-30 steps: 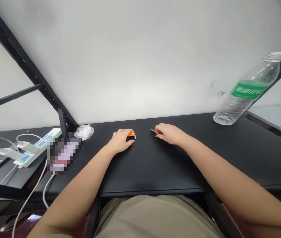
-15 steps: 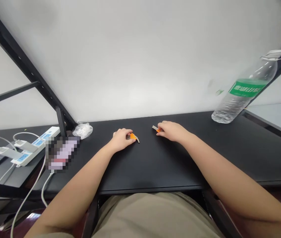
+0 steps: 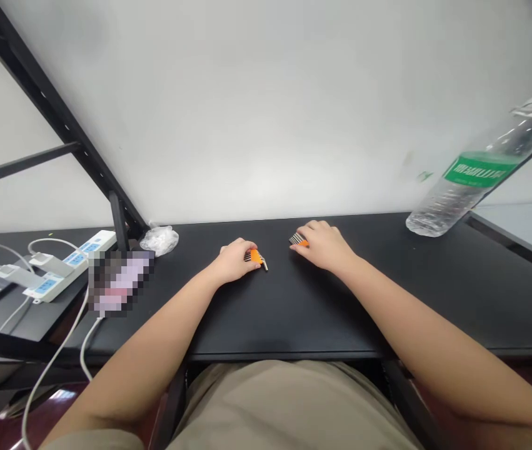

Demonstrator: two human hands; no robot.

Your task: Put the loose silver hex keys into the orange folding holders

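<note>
Near the middle of the black table (image 3: 266,319), my left hand (image 3: 236,260) is closed on an orange holder with metal hex keys (image 3: 255,256). One bent key end sticks out to the right of its fingertips. To the right, my right hand (image 3: 322,245) grips a second orange holder with hex keys (image 3: 299,240), whose metal rods fan out to the left. Both sets are at or just over the tabletop, with a gap between them. The palms hide part of each set.
A large clear bottle with a green label (image 3: 481,169) stands at the right rear. Crumpled clear plastic (image 3: 159,240) lies at the left rear, near a blurred phone-like object (image 3: 122,281). Farther left are a white power strip (image 3: 71,265), cables and a black metal frame (image 3: 45,94).
The set in my right hand has turned, so several rods now show fanned out. My left hand still holds its set, tilted slightly differently. The view has shifted a little.
</note>
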